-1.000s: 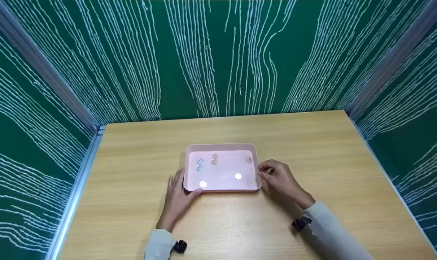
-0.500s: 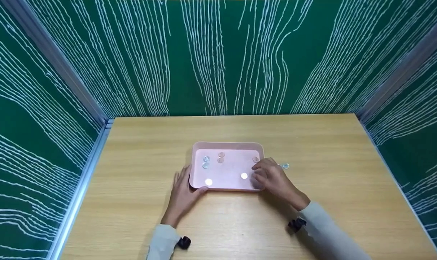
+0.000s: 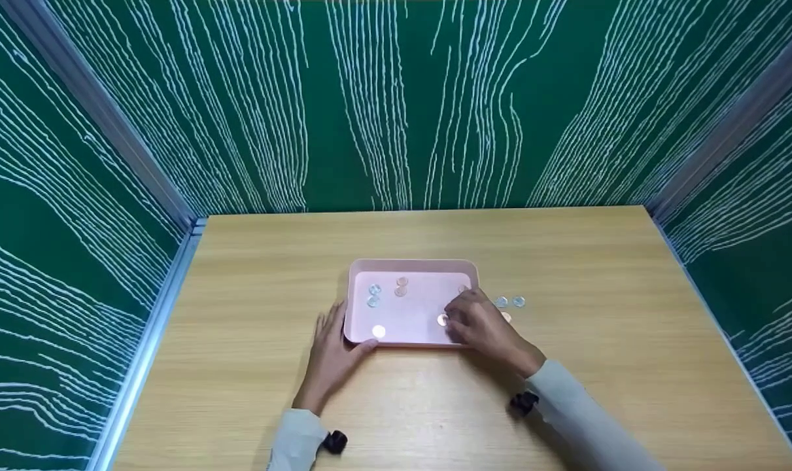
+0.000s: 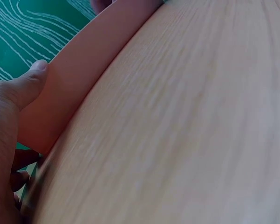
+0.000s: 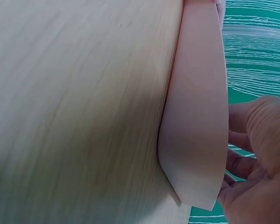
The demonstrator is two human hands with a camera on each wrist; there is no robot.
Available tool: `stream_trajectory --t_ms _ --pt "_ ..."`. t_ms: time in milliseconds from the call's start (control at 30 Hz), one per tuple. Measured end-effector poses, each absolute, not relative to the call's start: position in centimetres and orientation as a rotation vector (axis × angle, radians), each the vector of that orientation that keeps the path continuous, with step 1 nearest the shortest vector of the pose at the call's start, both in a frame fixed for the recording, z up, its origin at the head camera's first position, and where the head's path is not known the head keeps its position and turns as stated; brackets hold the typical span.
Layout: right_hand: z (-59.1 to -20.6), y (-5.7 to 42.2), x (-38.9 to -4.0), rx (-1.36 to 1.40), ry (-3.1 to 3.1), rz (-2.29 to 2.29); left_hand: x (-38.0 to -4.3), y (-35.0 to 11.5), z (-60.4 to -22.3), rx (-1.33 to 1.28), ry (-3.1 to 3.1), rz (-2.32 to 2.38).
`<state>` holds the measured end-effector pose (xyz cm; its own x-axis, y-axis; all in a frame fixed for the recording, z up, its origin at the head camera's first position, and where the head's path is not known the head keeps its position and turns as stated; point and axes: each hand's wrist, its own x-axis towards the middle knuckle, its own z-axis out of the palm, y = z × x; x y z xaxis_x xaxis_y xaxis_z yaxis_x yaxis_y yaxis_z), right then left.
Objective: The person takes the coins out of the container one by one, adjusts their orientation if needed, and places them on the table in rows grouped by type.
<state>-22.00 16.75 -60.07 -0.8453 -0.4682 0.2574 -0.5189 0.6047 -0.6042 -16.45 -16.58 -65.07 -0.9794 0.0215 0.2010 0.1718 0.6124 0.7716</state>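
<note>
A shallow pink tray (image 3: 412, 263) lies on the wooden table. My left hand (image 3: 331, 360) holds its near left corner, thumb against the front wall and fingers along the left side. Inside are two silvery coin-like discs (image 3: 374, 301) and two coppery ones (image 3: 401, 291) to their right. Another coppery disc (image 3: 463, 288) sits by the far right corner, partly covered. My right hand (image 3: 484, 324) reaches over the right wall, fingers bent down into the tray beside a bright round spot. Its fingertips are hidden, so whether it holds a disc cannot be seen.
Two silvery discs (image 3: 518, 301) and a coppery one (image 3: 506, 316) lie on the table (image 3: 585, 275) right of the tray. Green walls (image 3: 461, 104) with white lines enclose the back and sides. Another bright spot shows near the tray's front left.
My right hand has moved from outside the tray's right wall to over its inside, shifting left. Discs on the table beside it have come into sight. My left hand stays at the corner.
</note>
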Motion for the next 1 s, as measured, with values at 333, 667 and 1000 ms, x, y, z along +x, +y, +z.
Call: stream_trajectory --t_ms 333,667,1000 --pt "-60.2 16.0 -22.6 0.870 -2.838 0.963 -16.4 -16.7 -65.2 -0.119 -2.696 -1.302" --pt "-60.3 15.4 -22.7 0.823 -2.870 0.807 -16.3 -16.6 -64.9 -0.116 -2.692 -1.331" --pt "-60.8 15.3 -22.5 0.852 -2.788 0.684 -16.3 -16.7 -65.0 -0.191 -2.659 -1.283"
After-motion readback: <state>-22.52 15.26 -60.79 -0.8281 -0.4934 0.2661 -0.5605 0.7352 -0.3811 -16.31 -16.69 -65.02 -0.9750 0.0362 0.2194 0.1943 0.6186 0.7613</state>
